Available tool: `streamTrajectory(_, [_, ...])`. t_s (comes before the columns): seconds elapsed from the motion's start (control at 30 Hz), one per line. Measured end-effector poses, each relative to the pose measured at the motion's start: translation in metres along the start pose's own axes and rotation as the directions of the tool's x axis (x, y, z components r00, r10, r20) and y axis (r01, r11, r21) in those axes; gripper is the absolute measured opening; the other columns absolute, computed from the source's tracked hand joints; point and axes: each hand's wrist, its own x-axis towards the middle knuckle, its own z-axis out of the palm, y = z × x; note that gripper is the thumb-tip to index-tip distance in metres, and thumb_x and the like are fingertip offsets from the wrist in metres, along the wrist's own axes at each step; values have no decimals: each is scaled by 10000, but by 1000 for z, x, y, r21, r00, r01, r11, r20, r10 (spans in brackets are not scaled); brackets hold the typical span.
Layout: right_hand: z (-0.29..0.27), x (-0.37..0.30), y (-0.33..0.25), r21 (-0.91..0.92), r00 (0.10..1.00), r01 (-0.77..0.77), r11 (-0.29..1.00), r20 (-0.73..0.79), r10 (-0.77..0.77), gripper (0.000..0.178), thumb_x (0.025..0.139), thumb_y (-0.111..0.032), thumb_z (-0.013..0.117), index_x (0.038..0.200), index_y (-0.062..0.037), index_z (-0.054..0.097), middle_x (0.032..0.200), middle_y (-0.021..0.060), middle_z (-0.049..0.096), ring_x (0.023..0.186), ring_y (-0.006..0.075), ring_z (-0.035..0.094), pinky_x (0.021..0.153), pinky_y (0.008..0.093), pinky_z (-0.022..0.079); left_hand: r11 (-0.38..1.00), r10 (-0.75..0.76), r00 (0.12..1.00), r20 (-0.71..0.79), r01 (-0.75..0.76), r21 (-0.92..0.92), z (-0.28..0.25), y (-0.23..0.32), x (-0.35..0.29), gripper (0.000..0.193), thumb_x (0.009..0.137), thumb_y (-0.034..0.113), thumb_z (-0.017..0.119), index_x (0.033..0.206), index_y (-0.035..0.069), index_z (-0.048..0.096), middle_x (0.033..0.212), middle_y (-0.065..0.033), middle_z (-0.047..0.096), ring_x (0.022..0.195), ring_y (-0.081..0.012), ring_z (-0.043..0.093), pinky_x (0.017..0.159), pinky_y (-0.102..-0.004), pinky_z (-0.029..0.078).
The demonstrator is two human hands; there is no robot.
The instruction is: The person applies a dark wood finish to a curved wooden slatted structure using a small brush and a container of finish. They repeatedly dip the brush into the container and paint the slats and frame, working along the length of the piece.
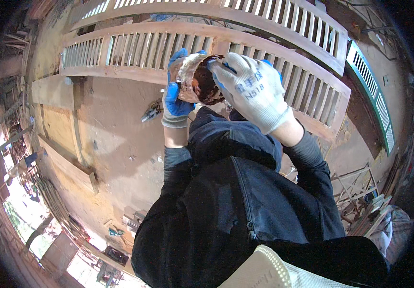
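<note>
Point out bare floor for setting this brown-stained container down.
The widest bare patch is the floor at left, between the near slatted panel, the long board and the left sleeve; a small object lies at its upper right. It is crowded at lower right, with wood strips, and along the top, where a second slatted panel lies beyond the first.

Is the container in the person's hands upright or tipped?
Tipped: the left hand holds the container with its mouth turned toward the right hand.
</note>
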Motion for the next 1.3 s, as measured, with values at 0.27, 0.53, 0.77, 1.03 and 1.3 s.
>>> streamTrajectory(0.27, [3,0,-3,80,968,-64,995,247,42,159,803,-157,606,939,-86,649,910,95,617,803,273,663,612,383,538,997,13,1000,27,-15,71,5,4,-8,918,824,592,576,1494,64,239,1489,-263,312,1381,-394,325,1153,-517,256])
streamTrajectory(0.53, [10,1,-13,152,947,-203,967,283,154,132,828,-184,600,904,-94,660,917,109,653,798,300,674,654,405,543,1000,-1,998,60,0,12,6,11,-8,895,810,525,655,1483,87,260,1471,-237,352,1363,-373,360,1138,-518,293])
streamTrajectory(0.77, [8,-16,31,721,775,-630,287,558,298,242,865,-237,706,1055,-89,730,775,20,664,652,60,564,607,221,465,998,-48,999,6,48,-42,10,14,-15,869,811,516,660,1487,141,263,1479,-198,349,1355,-370,369,1099,-537,354])
streamTrajectory(1.03, [-1,-44,46,663,591,-740,-114,721,363,266,870,-249,709,1074,-79,718,746,-64,614,541,-21,406,453,148,281,988,-106,993,53,112,-109,10,-4,-10,864,816,480,670,1491,139,254,1492,-199,330,1366,-360,358,1110,-532,340])
streamTrajectory(1.3, [11,-96,52,538,482,-817,-209,835,265,235,863,-221,683,1008,-41,722,776,-8,650,685,32,532,582,206,437,974,-222,975,-4,222,-49,-5,-63,-17,883,812,482,679,1474,72,265,1449,-236,381,1335,-356,406,1112,-489,344])
